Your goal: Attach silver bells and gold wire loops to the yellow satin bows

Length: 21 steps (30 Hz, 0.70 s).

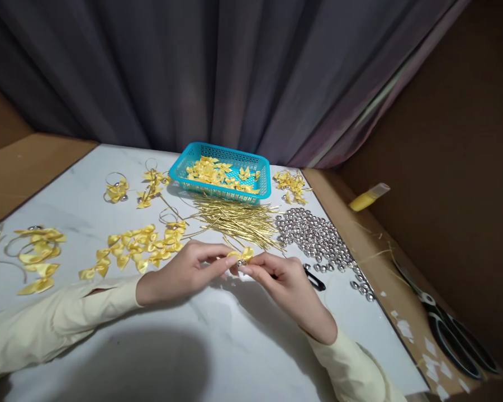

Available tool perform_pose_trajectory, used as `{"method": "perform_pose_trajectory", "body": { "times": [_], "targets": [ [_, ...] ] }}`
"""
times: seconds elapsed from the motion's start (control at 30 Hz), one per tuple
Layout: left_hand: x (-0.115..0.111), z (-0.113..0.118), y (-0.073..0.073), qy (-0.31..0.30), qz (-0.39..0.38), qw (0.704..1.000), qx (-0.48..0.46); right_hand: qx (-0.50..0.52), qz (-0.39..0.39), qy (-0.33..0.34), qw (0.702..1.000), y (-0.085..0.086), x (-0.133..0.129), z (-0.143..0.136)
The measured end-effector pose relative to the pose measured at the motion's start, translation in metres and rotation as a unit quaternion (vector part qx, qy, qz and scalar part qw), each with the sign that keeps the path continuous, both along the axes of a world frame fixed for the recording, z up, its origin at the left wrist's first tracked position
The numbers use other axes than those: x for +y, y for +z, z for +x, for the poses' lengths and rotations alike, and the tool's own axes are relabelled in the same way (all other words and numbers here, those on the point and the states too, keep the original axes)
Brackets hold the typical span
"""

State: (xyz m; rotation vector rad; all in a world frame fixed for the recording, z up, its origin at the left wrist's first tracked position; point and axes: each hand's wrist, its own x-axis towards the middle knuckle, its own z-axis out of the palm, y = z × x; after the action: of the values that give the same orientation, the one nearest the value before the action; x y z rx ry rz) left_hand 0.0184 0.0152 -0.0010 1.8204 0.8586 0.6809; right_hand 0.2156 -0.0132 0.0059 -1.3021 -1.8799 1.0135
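Both hands meet near the middle of the white table. My left hand pinches one side of a yellow ribbon bow, and my right hand pinches its other side. A small silver bell shows at the bow's centre, between the fingertips. Gold twist ties lie in a loose heap just beyond the hands. To the right of them spreads a pile of silver bells. Several yellow bows lie in a group left of my left hand. Part of a black tool shows behind my right hand.
A blue plastic basket with yellow bows stands at the back. Bows with wire loops lie in clusters at the left and back right. Scissors, paper scraps and a yellow tube are along the right side.
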Motion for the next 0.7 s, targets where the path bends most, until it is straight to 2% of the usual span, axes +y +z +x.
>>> {"method": "perform_pose_trajectory", "body": {
  "times": [0.13, 0.43, 0.7],
  "targets": [
    [-0.0016, -0.0007, -0.0020, 0.014, 0.075, 0.996, 0.036, -0.006, 0.013, 0.006, 1.000, -0.0037, 0.0013, 0.0017],
    [-0.0044, 0.0001, -0.0101, 0.027, 0.119, 0.992, 0.037, -0.031, 0.018, 0.010, 0.999, -0.0070, -0.0008, 0.0009],
    [-0.0047, 0.0024, -0.0074, 0.012, 0.068, 0.997, 0.036, -0.008, -0.032, 0.000, 0.999, -0.0063, -0.0009, -0.0015]
  ]
}}
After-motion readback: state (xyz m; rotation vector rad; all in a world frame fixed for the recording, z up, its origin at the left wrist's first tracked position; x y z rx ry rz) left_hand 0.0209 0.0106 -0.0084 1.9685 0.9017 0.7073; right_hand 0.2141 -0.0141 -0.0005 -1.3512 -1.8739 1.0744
